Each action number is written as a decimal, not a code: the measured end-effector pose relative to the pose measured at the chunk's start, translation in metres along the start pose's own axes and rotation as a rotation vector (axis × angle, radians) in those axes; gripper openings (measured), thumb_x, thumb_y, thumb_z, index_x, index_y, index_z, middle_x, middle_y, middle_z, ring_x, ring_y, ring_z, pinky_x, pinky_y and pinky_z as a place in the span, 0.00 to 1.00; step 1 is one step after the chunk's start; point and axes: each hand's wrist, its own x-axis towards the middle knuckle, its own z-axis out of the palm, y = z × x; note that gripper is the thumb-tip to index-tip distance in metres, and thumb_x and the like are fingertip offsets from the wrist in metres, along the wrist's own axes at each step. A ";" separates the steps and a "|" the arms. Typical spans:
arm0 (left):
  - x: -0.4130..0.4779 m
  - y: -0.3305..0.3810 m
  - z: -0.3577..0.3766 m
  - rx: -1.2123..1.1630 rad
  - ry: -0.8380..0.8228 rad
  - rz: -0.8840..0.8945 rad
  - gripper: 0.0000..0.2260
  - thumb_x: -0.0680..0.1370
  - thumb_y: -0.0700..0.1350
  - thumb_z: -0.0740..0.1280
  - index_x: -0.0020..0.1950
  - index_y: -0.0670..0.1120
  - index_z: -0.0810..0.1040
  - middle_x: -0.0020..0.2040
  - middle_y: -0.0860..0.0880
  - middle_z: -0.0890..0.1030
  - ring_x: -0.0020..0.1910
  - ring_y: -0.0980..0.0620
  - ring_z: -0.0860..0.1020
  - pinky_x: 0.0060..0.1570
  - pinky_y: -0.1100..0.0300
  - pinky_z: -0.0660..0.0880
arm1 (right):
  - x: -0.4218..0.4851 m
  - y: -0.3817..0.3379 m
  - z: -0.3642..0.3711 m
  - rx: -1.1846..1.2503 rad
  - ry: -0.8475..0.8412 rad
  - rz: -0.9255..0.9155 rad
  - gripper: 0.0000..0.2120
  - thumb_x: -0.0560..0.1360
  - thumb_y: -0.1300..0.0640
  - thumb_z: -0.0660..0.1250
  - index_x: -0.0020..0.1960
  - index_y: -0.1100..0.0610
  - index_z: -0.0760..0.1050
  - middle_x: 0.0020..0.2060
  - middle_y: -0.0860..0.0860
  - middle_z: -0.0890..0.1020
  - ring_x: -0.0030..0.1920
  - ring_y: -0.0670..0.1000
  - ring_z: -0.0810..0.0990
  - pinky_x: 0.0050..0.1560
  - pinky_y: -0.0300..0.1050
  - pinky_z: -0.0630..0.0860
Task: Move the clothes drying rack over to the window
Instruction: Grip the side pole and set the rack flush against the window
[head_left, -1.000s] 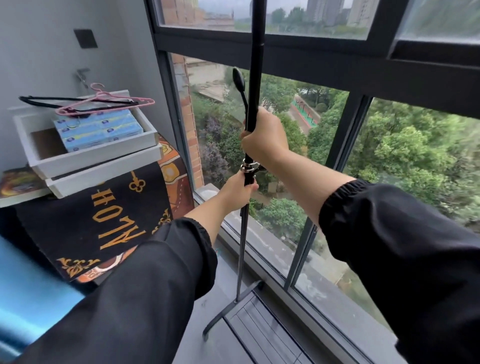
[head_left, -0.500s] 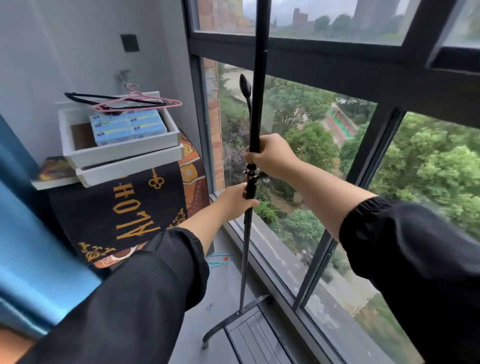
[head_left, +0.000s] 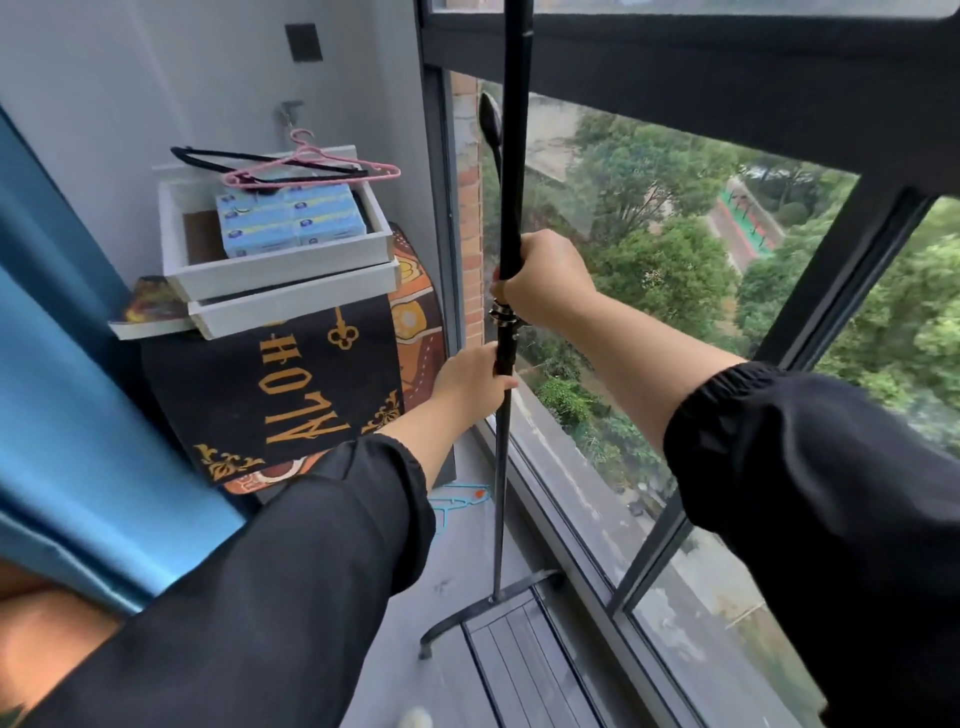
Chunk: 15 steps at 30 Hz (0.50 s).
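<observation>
The clothes drying rack (head_left: 514, 156) is a black upright pole with a curved foot and a slatted base on the grey floor, standing right beside the window (head_left: 675, 270). My right hand (head_left: 545, 278) grips the pole just above its metal clamp ring. My left hand (head_left: 470, 376) grips the pole just below that ring. A black hook juts up behind the pole. The top of the rack is out of view.
Two stacked white trays (head_left: 280, 270) with blue boxes and pink and black hangers (head_left: 306, 169) sit on a cabinet draped with a black cloth (head_left: 280, 395) at the left. A blue curtain (head_left: 57, 395) hangs at the far left. A light blue hanger (head_left: 457, 501) lies on the floor.
The view has shifted so the cabinet and curtain sit further right in frame. Both hands keep the same grip on the pole, and its base stays by the window.
</observation>
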 end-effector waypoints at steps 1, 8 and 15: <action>0.004 -0.002 0.000 0.002 -0.001 -0.001 0.09 0.75 0.45 0.68 0.52 0.42 0.76 0.50 0.42 0.82 0.51 0.41 0.78 0.51 0.48 0.76 | 0.004 0.000 0.002 -0.003 0.003 0.002 0.05 0.70 0.63 0.69 0.46 0.61 0.79 0.42 0.56 0.83 0.42 0.55 0.82 0.42 0.49 0.82; 0.033 -0.028 -0.007 -0.025 0.025 0.019 0.08 0.75 0.44 0.68 0.51 0.41 0.77 0.49 0.42 0.82 0.50 0.41 0.79 0.50 0.50 0.76 | 0.040 -0.008 0.027 -0.038 0.064 0.068 0.06 0.69 0.64 0.67 0.46 0.62 0.79 0.42 0.57 0.83 0.42 0.56 0.82 0.43 0.51 0.82; 0.077 -0.075 -0.026 -0.050 0.024 0.027 0.07 0.74 0.44 0.69 0.45 0.42 0.74 0.47 0.42 0.81 0.48 0.40 0.78 0.46 0.51 0.74 | 0.090 -0.030 0.065 -0.040 0.099 0.097 0.09 0.70 0.65 0.65 0.49 0.62 0.80 0.42 0.56 0.83 0.41 0.56 0.82 0.39 0.48 0.81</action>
